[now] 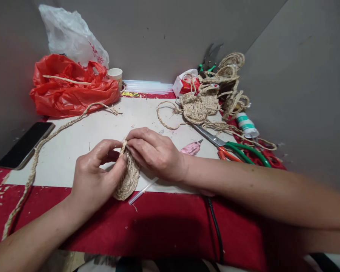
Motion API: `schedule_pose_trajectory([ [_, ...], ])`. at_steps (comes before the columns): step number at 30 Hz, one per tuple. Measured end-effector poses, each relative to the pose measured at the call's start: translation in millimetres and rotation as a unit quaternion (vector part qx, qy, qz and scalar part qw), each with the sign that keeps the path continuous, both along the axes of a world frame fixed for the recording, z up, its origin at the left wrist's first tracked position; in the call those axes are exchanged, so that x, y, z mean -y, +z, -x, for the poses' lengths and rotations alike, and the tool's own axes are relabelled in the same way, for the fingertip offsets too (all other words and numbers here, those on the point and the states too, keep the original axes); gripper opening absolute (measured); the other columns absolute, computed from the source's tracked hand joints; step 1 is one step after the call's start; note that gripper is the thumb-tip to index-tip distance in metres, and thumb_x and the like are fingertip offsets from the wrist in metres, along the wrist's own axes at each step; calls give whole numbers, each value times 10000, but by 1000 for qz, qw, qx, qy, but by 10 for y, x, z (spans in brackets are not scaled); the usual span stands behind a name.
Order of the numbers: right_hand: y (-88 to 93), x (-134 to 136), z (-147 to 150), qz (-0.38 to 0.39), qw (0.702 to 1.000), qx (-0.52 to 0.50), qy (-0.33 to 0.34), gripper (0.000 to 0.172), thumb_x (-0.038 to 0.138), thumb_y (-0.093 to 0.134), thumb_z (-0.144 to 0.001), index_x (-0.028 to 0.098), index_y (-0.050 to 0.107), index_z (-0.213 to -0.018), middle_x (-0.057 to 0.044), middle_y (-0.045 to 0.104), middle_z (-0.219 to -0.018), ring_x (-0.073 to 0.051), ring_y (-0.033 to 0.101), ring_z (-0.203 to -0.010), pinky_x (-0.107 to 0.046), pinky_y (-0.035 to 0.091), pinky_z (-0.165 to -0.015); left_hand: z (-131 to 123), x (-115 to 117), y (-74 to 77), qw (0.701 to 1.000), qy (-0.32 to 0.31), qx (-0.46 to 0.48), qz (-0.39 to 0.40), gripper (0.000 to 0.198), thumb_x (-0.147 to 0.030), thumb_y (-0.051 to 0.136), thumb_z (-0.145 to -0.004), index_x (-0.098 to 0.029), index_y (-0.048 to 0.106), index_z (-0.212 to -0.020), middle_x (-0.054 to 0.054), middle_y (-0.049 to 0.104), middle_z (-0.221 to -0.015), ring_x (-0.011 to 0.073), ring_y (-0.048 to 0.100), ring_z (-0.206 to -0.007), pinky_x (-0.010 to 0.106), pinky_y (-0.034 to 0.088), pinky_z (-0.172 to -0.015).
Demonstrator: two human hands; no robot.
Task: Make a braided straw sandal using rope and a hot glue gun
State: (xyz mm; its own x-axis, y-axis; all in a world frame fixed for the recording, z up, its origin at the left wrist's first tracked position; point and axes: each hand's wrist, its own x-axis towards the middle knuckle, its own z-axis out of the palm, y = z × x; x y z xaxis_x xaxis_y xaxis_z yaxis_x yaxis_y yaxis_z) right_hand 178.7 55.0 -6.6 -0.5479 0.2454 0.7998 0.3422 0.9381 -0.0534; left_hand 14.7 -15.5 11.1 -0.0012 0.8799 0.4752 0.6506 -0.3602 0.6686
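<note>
A small oval piece of coiled straw braid stands tilted over the front part of the white board. My left hand pinches its upper left edge between thumb and fingers. From the right, my right hand grips the top of the same piece, its fingers bent over the edge and partly hiding it. A long loose straw braid runs from the back of the board down the left side. Under my right hand, a clear glue stick pokes out toward the front.
A pink-wrapped glue gun and green-handled scissors lie to the right. Woven straw pieces are heaped at the back right. A red plastic bag, a paper cup and a phone are on the left. A black cord hangs in front.
</note>
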Motion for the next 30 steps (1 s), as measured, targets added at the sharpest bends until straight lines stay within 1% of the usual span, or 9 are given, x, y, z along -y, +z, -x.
schedule_pose_trajectory([
  [4, 62, 34, -44, 93, 995, -12, 37, 80, 129, 510, -895, 124, 580, -933, -122, 632, -965, -173, 607, -896, -290, 542, -774, 25, -17, 5, 1000, 7, 11, -7, 109, -171, 669, -781, -207, 661, -884, -47, 708, -764, 82, 657, -630, 172, 546, -640],
  [6, 109, 77, -88, 153, 987, -35, 45, 152, 143, 565, -866, 134, 549, -1017, -106, 616, -989, -160, 600, -888, -278, 538, -753, 30, -13, 16, 1000, 14, 2, -17, 110, -169, 673, -779, -214, 671, -879, -51, 715, -775, 79, 655, -635, 168, 540, -639],
  [8, 149, 124, -130, 193, 979, -55, 32, 238, 160, 609, -838, 155, 513, -1056, -71, 598, -959, -139, 584, -813, -261, 527, -697, 26, -2, 23, 999, 14, -10, -28, 105, -170, 671, -783, -215, 674, -878, -51, 718, -783, 80, 654, -643, 168, 536, -641],
  [13, 216, 207, -186, 238, 971, -22, -27, 169, 225, 646, -801, 171, 518, -898, -20, 558, -797, -136, 527, -706, -263, 466, -633, 18, 29, -4, 996, 16, -57, -68, 125, -153, 656, -789, -207, 658, -901, -44, 712, -795, 80, 646, -636, 180, 530, -648],
  [16, 243, 234, -209, 253, 966, -14, -54, 216, 230, 649, -790, 166, 532, -959, -25, 583, -820, -140, 544, -722, -262, 457, -643, 22, 37, -28, 992, 19, -89, -92, 147, -137, 649, -788, -206, 647, -918, -40, 710, -803, 84, 650, -634, 189, 530, -655],
  [20, 254, 242, -242, 83, 994, 8, -78, 156, 270, 608, -834, 169, 576, -948, -63, 613, -863, -176, 549, -790, -301, 446, -697, 7, 47, -42, 988, 28, -103, -111, 159, -142, 653, -786, -195, 625, -933, -29, 701, -807, 96, 655, -635, 204, 534, -654],
  [23, 241, 230, -238, -55, 990, 58, -116, 115, 270, 584, -867, 180, 618, -804, -52, 620, -787, -178, 513, -735, -320, 401, -669, -17, 59, -44, 988, 29, -99, -115, 163, -153, 661, -785, -194, 616, -936, -23, 699, -813, 103, 659, -644, 213, 537, -654],
  [26, 223, 213, -209, -127, 979, 78, -136, 115, 210, 596, -860, 184, 629, -753, -33, 622, -740, -170, 485, -699, -326, 345, -628, -32, 69, -43, 988, 29, -99, -112, 154, -141, 663, -785, -193, 615, -922, -25, 700, -810, 97, 659, -650, 209, 536, -663],
  [30, 203, 195, -178, -157, 974, 98, -133, 105, 197, 598, -859, 177, 634, -762, -39, 628, -746, -176, 475, -714, -328, 315, -621, -36, 76, -40, 989, 32, -97, -109, 137, -143, 669, -786, -187, 613, -902, -27, 693, -785, 93, 655, -650, 204, 535, -668],
])
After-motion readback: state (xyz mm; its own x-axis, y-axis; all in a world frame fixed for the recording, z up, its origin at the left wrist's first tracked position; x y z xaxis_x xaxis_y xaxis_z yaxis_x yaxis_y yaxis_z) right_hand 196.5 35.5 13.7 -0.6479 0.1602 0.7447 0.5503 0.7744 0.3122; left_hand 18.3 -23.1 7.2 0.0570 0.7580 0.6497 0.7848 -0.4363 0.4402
